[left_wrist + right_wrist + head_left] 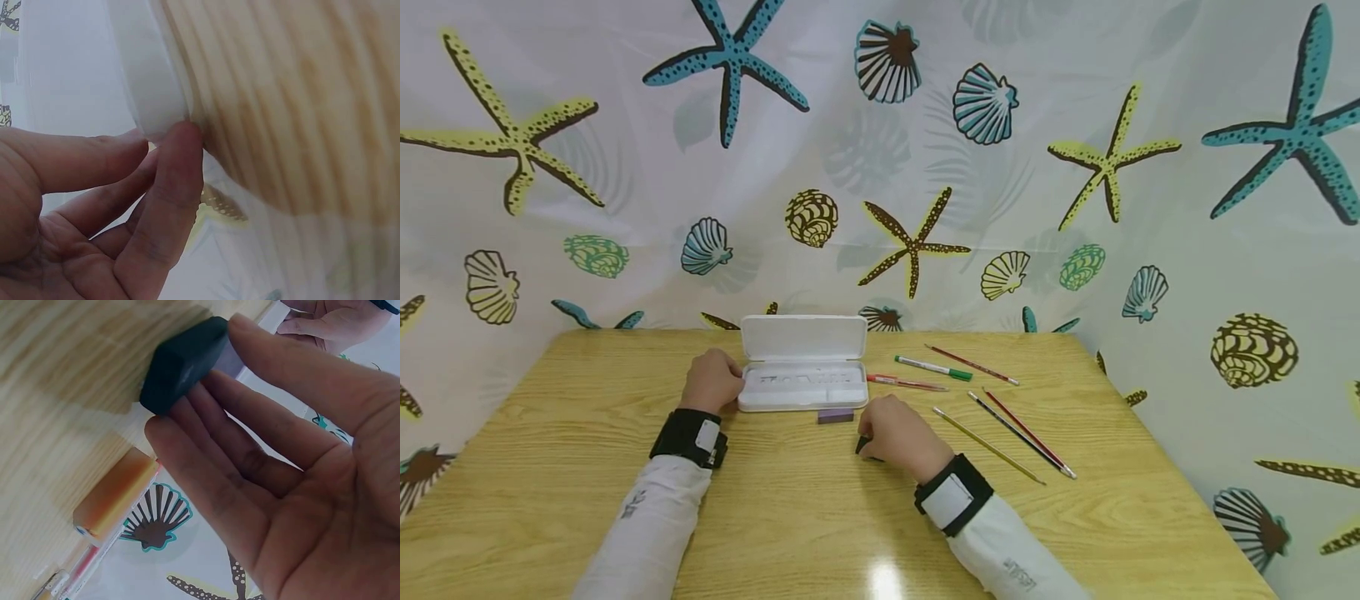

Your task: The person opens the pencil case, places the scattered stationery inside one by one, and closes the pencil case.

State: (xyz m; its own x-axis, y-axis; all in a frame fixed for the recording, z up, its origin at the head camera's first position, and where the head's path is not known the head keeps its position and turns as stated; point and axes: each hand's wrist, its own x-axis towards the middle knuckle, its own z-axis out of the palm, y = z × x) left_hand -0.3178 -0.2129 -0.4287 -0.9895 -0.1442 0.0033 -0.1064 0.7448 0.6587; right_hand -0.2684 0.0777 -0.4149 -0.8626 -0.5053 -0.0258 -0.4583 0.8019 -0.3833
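A white pencil case (pixel 802 386) lies with its lid raised at the back of the table. My left hand (pixel 712 380) is at its left side, and in the left wrist view the thumb and a finger pinch the edge of the case (pixel 153 81) near a corner. In front of the case, my right hand (pixel 901 435) holds a small black eraser (pixel 184 365) between thumb and fingertips, low over the wood. A purple eraser (pixel 836 416) lies along the case's front edge, left of my right hand.
Right of the case lie an orange pen (pixel 907 382), a green-capped marker (pixel 933 367) and several pencils, among them a yellow one (pixel 988 445) and a dark one (pixel 1018 432). A patterned cloth (pixel 850 167) hangs behind the wooden table (pixel 790 517).
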